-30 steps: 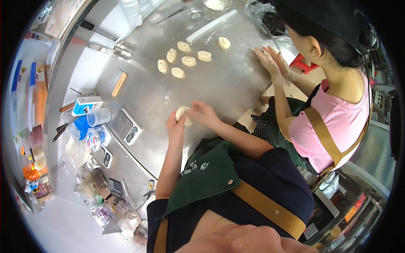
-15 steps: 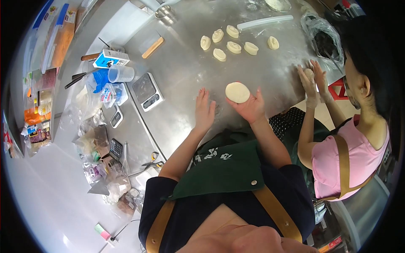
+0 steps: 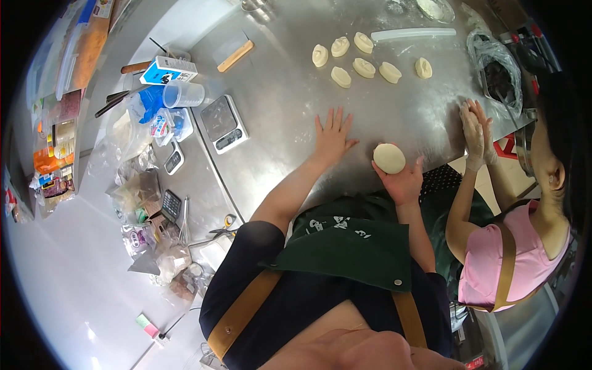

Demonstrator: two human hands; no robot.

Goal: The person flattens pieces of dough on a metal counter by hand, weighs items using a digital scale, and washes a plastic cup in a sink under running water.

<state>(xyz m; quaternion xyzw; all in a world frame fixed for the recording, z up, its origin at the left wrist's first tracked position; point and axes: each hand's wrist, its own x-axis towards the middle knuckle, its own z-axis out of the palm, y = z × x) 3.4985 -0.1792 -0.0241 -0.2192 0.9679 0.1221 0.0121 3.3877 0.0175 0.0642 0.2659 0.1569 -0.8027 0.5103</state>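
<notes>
A flat round disc of pale dough (image 3: 389, 158) rests on the fingers of my right hand (image 3: 404, 187), just above the near part of the steel table (image 3: 271, 111). The thumb of that hand stands out to the right of the disc. My left hand (image 3: 332, 137) reaches over the tabletop with its fingers spread and nothing in it; whether it touches the steel I cannot tell. Farther off lie several small shaped dough pieces (image 3: 364, 68), oval with folded tops. One of them, a single dough piece (image 3: 423, 68), sits apart at the right.
At my right a co-worker's gloved hands (image 3: 475, 132) press together over the table, near a plastic-lined bowl of dark filling (image 3: 498, 80). A white strip (image 3: 413, 34) lies behind the dough. On the left are a scale (image 3: 223, 123), a wooden-handled tool (image 3: 236, 56), a plastic cup (image 3: 184, 94) and scissors (image 3: 224, 227).
My left hand has moved forward and its fingers have spread. My right hand has carried the dough disc rightward and closer to me. The co-worker's palms have come together. The view has shifted slightly.
</notes>
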